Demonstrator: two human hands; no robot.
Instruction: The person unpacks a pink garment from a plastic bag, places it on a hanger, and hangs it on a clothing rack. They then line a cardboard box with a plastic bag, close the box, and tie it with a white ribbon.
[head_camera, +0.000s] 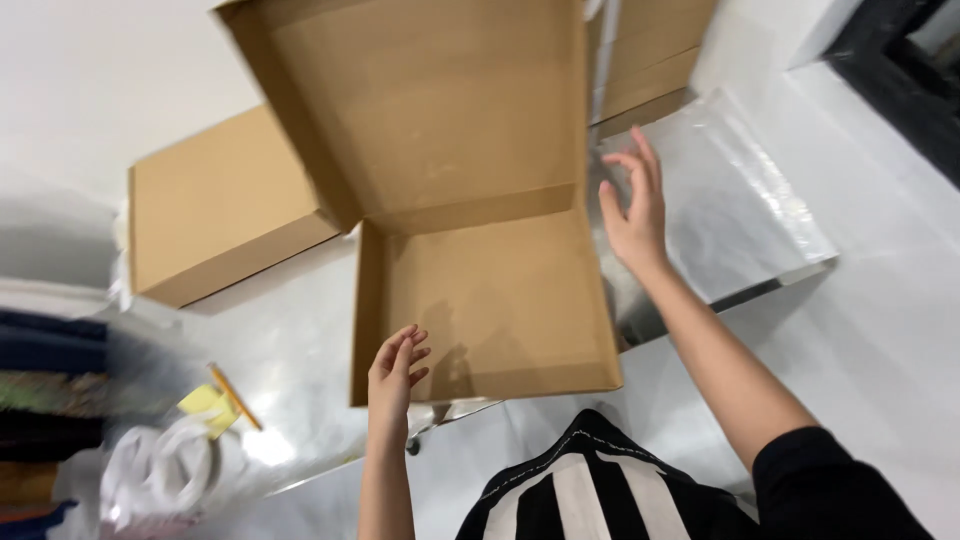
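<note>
Your left hand (395, 368) rests open-fingered on the front rim of the open box (490, 300) on the desk (300, 320) to steady it — your right hand (633, 205) hovers spread and empty beside the raised lid.

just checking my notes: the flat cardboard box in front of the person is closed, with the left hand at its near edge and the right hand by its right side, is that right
Not quite. The head view shows the cardboard box open, its lid raised and the empty inside visible. The rest holds: the left hand is at its near edge and the right hand is by its right side.
</note>
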